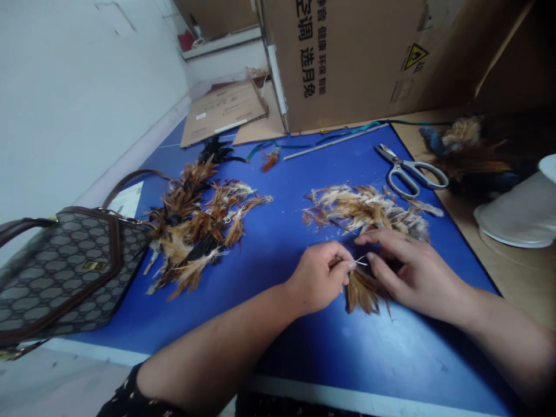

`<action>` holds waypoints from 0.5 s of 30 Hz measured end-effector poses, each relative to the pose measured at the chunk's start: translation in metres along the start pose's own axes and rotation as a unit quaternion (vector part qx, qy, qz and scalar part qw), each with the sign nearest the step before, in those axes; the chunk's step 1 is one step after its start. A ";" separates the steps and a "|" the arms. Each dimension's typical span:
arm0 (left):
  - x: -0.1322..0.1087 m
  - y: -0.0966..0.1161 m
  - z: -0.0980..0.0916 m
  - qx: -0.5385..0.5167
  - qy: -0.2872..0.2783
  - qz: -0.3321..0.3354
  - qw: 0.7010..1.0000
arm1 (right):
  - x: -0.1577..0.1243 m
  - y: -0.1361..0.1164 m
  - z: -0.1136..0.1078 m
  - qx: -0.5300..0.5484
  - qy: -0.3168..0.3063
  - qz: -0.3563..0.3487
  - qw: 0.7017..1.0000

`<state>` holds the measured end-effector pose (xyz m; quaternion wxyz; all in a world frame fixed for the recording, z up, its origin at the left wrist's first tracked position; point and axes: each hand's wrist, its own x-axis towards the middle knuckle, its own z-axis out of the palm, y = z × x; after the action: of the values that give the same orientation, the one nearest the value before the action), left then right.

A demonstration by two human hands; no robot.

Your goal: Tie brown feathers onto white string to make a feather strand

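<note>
A brown feather bundle hangs below my two hands over the blue mat. My left hand pinches the top of this bundle, where a thin white string loops out to the right. Just right of the string, my right hand has its thumb and index finger apart, the thumb tip beside the loop; nothing clear is held in it. Behind my hands lies a pile of tan and white feathers. Brown and black feather bunches are spread on the left of the mat.
Scissors lie at the back right, near a white spool and dark feathers. A patterned handbag sits at the left. Behind the mat stand a large cardboard box and flat cardboard. A thin stick lies in front.
</note>
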<state>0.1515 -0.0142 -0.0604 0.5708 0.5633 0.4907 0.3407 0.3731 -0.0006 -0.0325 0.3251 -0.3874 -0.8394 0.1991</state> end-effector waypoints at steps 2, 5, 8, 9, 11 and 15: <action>0.000 -0.002 0.000 0.010 -0.006 0.021 1.000 | -0.001 -0.003 0.000 0.002 0.004 -0.003 1.000; -0.001 -0.002 -0.001 0.017 -0.009 0.039 0.999 | -0.002 -0.008 0.001 0.030 -0.025 0.007 0.999; -0.001 -0.001 -0.001 0.031 -0.011 0.054 0.998 | -0.002 -0.010 0.004 0.050 -0.068 0.007 0.996; -0.001 -0.001 -0.001 0.035 -0.011 0.057 0.998 | -0.002 -0.010 0.005 0.051 -0.075 0.006 0.996; -0.001 -0.001 -0.002 0.035 -0.007 0.060 0.998 | -0.001 -0.009 0.006 0.054 -0.076 0.010 0.996; -0.002 0.002 -0.002 0.007 0.001 0.044 0.999 | -0.004 -0.008 0.007 0.072 -0.082 0.036 0.993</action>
<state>0.1499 -0.0150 -0.0582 0.5509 0.5881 0.4680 0.3628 0.3660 -0.0092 -0.0349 0.2746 -0.3754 -0.8324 0.3013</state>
